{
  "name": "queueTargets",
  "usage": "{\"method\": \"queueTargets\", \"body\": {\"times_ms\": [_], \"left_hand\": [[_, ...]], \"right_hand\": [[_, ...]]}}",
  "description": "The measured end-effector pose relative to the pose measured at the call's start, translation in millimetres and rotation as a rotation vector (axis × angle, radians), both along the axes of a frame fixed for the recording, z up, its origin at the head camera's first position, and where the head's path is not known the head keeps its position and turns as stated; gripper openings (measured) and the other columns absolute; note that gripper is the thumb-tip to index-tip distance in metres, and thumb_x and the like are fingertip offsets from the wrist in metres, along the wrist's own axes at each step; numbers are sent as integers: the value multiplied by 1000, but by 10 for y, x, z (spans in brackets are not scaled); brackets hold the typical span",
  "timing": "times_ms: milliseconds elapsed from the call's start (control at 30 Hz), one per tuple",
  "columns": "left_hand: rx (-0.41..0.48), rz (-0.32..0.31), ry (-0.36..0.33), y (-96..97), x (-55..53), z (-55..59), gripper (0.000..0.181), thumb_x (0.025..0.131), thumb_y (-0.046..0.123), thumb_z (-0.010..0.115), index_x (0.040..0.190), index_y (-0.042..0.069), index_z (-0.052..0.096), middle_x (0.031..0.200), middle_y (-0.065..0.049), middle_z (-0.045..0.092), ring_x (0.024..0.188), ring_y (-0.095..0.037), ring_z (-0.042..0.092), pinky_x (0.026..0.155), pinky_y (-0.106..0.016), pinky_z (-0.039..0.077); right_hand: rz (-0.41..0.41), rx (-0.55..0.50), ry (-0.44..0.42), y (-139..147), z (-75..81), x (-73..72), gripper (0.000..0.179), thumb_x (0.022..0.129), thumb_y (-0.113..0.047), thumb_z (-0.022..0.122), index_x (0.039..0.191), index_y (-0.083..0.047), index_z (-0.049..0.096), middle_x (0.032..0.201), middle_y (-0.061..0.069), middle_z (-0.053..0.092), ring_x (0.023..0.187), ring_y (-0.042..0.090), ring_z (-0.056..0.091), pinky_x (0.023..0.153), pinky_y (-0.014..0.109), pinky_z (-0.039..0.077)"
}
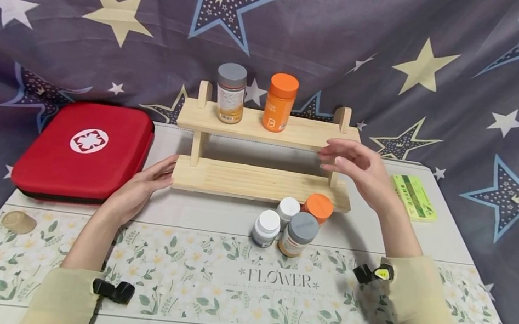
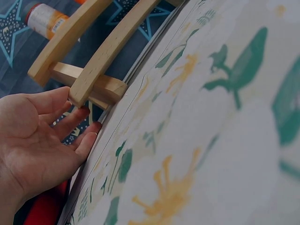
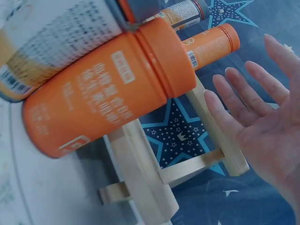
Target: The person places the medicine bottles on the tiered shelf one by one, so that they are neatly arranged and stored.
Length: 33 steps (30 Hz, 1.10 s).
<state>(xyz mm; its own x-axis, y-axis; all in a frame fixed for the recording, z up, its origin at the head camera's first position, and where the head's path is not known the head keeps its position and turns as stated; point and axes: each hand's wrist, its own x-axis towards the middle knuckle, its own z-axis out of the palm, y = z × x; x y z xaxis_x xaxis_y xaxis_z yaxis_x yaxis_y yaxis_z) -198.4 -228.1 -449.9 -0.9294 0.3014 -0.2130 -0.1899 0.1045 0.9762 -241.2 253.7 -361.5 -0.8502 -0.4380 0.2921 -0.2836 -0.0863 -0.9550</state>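
Steadying the wooden shelf (image 1: 256, 182) between the hands probably calls for a light, level touch, so that the gray-capped jar (image 1: 231, 94) and orange bottle (image 1: 280, 104) on top do not tip. The left hand (image 1: 138, 192) touches the lower tier's end with loose fingers, gripping nothing — the right hand (image 1: 360, 170), spread and empty, is at the upper tier's other end, contact unclear — with four bottles (image 1: 296, 233) nearer the person

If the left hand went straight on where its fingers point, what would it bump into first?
Probably the wooden rack's lower board. The left hand is right at its left end, maybe touching it; the tiny gap is hard to judge.
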Motion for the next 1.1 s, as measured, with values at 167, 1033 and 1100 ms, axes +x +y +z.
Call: {"method": "queueTargets", "body": {"times_ms": [167, 1033, 1100], "left_hand": [[3, -3, 6, 1, 4, 1, 68, 107, 19, 51, 167, 22, 17, 173, -10, 15, 160, -28, 10, 129, -58, -2], [-10, 2, 5, -5, -2, 3, 68, 107, 20, 51, 166, 23, 18, 174, -8, 16, 160, -26, 10, 131, -55, 0], [-12, 2, 3, -5, -3, 3, 68, 107, 20, 51, 166, 23, 18, 174, -7, 15, 160, -25, 11, 131, -55, 1]], "right_hand": [[-7, 89, 42, 66, -69, 117, 38, 100, 2, 58, 137, 12, 55, 130, 16, 68, 117, 22, 69, 97, 43, 59], [117, 409, 0, 289, -328, 356, 52, 93, 2, 70, 142, 8, 52, 137, 12, 64, 124, 12, 64, 99, 25, 56], [124, 431, -1, 289, -334, 358, 54, 91, 1, 73, 142, 6, 53, 138, 7, 64, 124, 10, 64, 100, 25, 55]]}}
